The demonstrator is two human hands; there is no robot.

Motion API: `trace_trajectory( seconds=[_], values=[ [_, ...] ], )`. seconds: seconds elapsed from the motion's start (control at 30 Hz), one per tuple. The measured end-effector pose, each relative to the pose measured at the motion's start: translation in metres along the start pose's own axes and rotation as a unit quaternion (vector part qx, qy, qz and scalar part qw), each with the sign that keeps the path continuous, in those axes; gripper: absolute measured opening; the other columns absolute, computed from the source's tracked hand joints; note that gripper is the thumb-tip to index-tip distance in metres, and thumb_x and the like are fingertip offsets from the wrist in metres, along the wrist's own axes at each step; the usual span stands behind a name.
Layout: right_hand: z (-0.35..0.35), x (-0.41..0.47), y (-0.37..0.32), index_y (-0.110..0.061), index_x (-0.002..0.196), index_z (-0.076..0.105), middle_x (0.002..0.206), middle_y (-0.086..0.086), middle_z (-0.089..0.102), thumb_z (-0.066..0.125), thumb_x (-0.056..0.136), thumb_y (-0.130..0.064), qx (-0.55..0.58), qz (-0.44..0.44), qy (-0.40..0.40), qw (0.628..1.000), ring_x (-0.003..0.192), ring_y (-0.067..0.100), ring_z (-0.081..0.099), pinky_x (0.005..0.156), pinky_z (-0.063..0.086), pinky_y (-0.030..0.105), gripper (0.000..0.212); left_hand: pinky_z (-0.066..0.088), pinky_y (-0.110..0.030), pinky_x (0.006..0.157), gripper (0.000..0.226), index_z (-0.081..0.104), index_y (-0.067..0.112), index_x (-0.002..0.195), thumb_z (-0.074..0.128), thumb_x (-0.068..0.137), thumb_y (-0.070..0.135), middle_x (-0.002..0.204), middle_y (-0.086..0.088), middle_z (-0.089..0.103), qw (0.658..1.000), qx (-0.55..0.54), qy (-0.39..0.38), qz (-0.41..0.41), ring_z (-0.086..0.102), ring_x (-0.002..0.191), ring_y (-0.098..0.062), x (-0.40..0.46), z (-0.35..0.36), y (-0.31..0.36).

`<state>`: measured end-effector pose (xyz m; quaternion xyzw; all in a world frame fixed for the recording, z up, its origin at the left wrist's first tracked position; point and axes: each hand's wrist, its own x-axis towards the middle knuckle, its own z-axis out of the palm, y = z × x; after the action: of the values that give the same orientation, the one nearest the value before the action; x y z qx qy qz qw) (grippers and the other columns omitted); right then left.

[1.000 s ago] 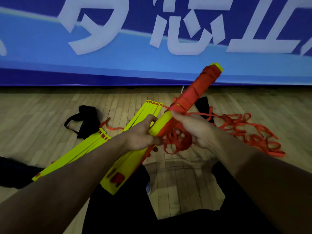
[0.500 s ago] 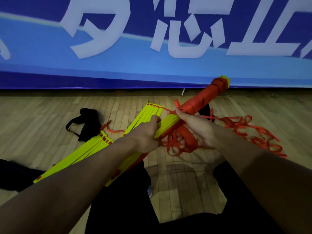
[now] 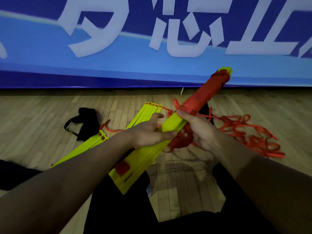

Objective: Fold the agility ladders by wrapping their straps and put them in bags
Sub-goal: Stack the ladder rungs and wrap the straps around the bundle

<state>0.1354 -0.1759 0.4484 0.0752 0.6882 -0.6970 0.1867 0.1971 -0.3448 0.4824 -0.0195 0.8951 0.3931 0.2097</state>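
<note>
I am wrapping the orange strap (image 3: pixel 183 141) around the bundle of yellow rungs (image 3: pixel 152 156), which is lying across both my hands, its strap-covered far end (image 3: pixel 211 92) pointing up and away from me. My right hand (image 3: pixel 200 130) is clamping the bundle at the edge of the wound part, thumb on top, with loops of strap bunched under its fingers. My left hand (image 3: pixel 148 132) is lying against the near side of the rungs, fingers mostly straight, steadying rather than gripping. To do this well, I am judging that each turn should lie snug beside the last, kept taut. The loose strap (image 3: pixel 249 135) is trailing on the floor beyond my right hand and may tangle. A second ladder (image 3: pixel 94 141) is lying below my left hand, a black bag (image 3: pixel 87 122) beyond it.
</note>
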Motion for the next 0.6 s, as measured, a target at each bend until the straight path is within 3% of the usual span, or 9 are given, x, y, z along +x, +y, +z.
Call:
trace_trajectory(
  seconds=[0.1,0.17,0.23,0.3,0.37,0.43,0.5,0.53,0.6],
  values=[
    [-0.003,-0.002,-0.005,-0.008,0.110,0.068,0.058,0.005,0.059,0.070,0.090,-0.044,0.002,-0.024,-0.045,0.999,0.046,0.014,0.052,0.046,0.043,0.025,0.041,0.055,-0.042,0.081,0.047,0.062,0.018,0.115,0.079,0.077,0.041,0.103,-0.007,0.070,0.965,-0.231,-0.116,-0.039,0.070,0.088,-0.027,-0.002,-0.011,-0.006],
    [-0.005,-0.003,-0.008,-0.006,0.108,0.068,0.060,0.008,0.061,0.064,0.091,-0.052,-0.044,-0.011,-0.075,0.996,0.047,0.015,0.055,0.047,0.045,0.025,0.050,0.054,-0.040,0.074,0.035,0.067,0.015,0.106,0.082,0.077,0.028,0.091,-0.009,0.071,0.965,-0.241,-0.100,-0.019,0.069,0.080,-0.030,-0.002,-0.012,-0.010],
    [-0.010,-0.003,-0.009,0.003,0.112,0.067,0.072,0.014,0.064,0.060,0.086,-0.068,-0.096,0.043,-0.122,0.987,0.052,0.018,0.059,0.048,0.047,0.028,0.076,0.054,-0.040,0.079,0.041,0.061,0.018,0.115,0.080,0.080,0.028,0.101,-0.006,0.071,0.987,-0.159,-0.038,0.004,0.069,0.090,-0.030,0.001,-0.012,-0.010],
    [-0.011,-0.007,-0.009,0.001,0.106,0.068,0.077,0.014,0.063,0.053,0.082,-0.078,-0.131,0.100,-0.151,0.975,0.055,0.018,0.059,0.051,0.047,0.029,0.084,0.053,-0.036,0.083,0.052,0.052,0.024,0.125,0.077,0.082,0.039,0.108,0.000,0.067,0.999,0.022,0.010,0.021,0.068,0.097,-0.025,0.005,-0.012,-0.008],
    [-0.006,-0.010,-0.008,-0.006,0.091,0.068,0.069,0.011,0.060,0.050,0.088,-0.073,-0.094,0.113,-0.145,0.978,0.049,0.015,0.054,0.044,0.045,0.023,0.070,0.049,-0.033,0.080,0.059,0.044,0.030,0.131,0.071,0.083,0.050,0.114,-0.001,0.064,0.967,0.239,0.090,0.017,0.064,0.104,-0.027,0.006,-0.006,-0.003],
    [0.002,-0.011,-0.005,-0.012,0.081,0.064,0.061,0.007,0.054,0.053,0.089,-0.068,-0.044,0.109,-0.113,0.987,0.043,0.012,0.048,0.038,0.040,0.019,0.058,0.040,-0.033,0.072,0.056,0.034,0.032,0.135,0.063,0.090,0.049,0.119,-0.004,0.062,0.900,0.393,0.186,0.023,0.062,0.109,-0.031,0.005,0.009,0.000],
    [0.007,-0.004,0.004,-0.016,0.077,0.061,0.056,0.004,0.049,0.061,0.088,-0.063,0.015,0.109,-0.063,0.992,0.038,0.010,0.044,0.036,0.036,0.017,0.048,0.039,-0.036,0.069,0.060,0.021,0.029,0.145,0.057,0.096,0.037,0.124,-0.005,0.060,0.850,0.472,0.221,0.075,0.063,0.109,-0.032,0.005,0.030,0.001],
    [0.007,-0.002,0.009,-0.017,0.075,0.061,0.056,0.003,0.048,0.065,0.089,-0.058,0.048,0.109,-0.039,0.992,0.037,0.010,0.042,0.036,0.035,0.017,0.043,0.042,-0.038,0.073,0.065,0.017,0.026,0.148,0.055,0.097,0.036,0.126,-0.006,0.058,0.842,0.483,0.215,0.110,0.062,0.110,-0.033,0.005,0.037,0.000],
    [0.000,0.000,0.021,-0.013,0.078,0.065,0.062,0.008,0.051,0.070,0.088,-0.049,0.040,0.084,-0.012,0.996,0.041,0.013,0.044,0.039,0.038,0.020,0.037,0.047,-0.042,0.085,0.064,0.023,0.023,0.148,0.053,0.096,0.048,0.124,-0.008,0.059,0.871,0.446,0.146,0.146,0.061,0.111,-0.033,0.003,0.033,0.001]
  ],
)
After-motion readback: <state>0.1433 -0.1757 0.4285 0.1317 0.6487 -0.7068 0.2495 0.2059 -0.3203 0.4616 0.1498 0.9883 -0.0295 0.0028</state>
